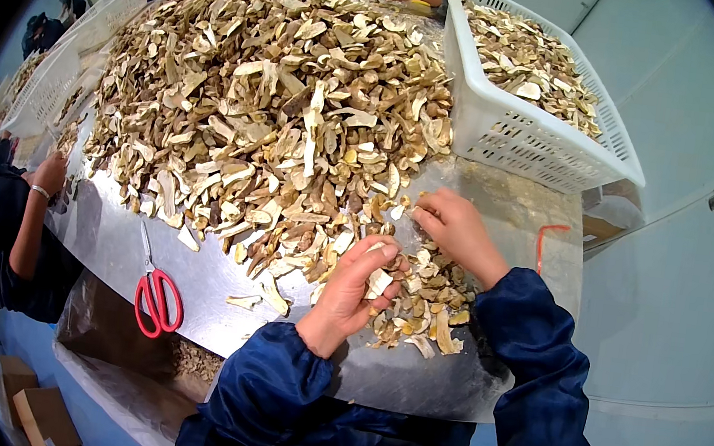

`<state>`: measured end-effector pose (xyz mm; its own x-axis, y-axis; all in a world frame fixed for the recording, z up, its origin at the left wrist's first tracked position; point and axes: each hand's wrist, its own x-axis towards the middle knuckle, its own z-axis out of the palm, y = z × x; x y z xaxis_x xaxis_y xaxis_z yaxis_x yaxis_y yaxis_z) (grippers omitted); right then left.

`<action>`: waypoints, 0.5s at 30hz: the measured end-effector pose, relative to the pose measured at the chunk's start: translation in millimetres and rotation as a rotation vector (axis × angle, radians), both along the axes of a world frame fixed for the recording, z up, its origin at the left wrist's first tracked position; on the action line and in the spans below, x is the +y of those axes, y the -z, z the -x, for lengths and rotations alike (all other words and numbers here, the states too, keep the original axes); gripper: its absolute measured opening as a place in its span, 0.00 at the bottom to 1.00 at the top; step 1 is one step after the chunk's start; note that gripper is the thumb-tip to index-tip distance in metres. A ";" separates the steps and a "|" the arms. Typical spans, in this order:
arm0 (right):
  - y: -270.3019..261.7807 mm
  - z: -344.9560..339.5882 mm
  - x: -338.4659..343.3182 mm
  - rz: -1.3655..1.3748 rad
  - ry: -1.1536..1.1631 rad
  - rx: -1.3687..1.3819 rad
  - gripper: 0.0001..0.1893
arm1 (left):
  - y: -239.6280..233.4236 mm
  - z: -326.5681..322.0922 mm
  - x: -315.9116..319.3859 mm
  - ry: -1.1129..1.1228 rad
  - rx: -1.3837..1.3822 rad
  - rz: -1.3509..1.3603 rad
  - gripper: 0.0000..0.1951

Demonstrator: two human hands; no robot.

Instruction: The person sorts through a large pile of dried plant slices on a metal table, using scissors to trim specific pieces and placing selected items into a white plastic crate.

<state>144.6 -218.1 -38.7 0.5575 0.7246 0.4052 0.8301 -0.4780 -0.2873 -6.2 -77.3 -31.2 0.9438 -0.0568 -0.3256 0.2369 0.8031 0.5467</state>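
Note:
A large heap of dried mushroom slices (277, 113) covers the metal table (207, 298) before me. My left hand (349, 289), palm up and fingers curled, holds a few mushroom slices (379, 283) near the heap's front right edge. Just beyond it, on the right, my right hand (460, 229) is low over the table with thumb and fingertips close together. Small pale slices lie by its fingertips; whether it grips one is hidden. Beneath and between my hands spreads a smaller pile of darker, yellowish slices (435, 293).
Red-handled scissors (159, 302) rest at the table's front edge, handles overhanging. A white perforated crate (527, 140) full of slices stands at right, near a red strip (541, 246). Below is a lined box (117, 327) with fragments. Co-workers' hands (50, 172) are at left and across the table.

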 end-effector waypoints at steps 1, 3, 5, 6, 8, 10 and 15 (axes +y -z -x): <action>-6.7 -1.0 -4.0 -0.047 0.054 0.490 0.12 | -0.6 0.4 0.0 0.002 -0.004 -0.002 0.11; -18.5 3.0 -12.4 -0.101 0.111 0.978 0.13 | -1.8 1.6 -1.1 -0.009 -0.030 -0.131 0.12; -27.3 15.0 -22.2 -0.259 0.072 1.361 0.15 | -1.7 2.4 -4.7 -0.011 -0.037 -0.204 0.14; -32.1 22.3 -24.8 -0.253 0.060 1.366 0.14 | -2.8 3.9 -5.6 0.002 -0.012 -0.175 0.15; -47.6 44.0 -24.6 -0.262 -0.021 1.220 0.13 | -5.0 5.3 -12.6 0.044 0.058 -0.044 0.16; -51.0 64.0 -27.0 -0.363 -0.133 1.049 0.11 | -6.0 6.0 -18.9 0.102 0.066 0.026 0.15; -70.8 77.4 -51.4 -0.329 -0.130 0.674 0.12 | -35.2 1.2 -8.8 0.144 0.111 -0.157 0.11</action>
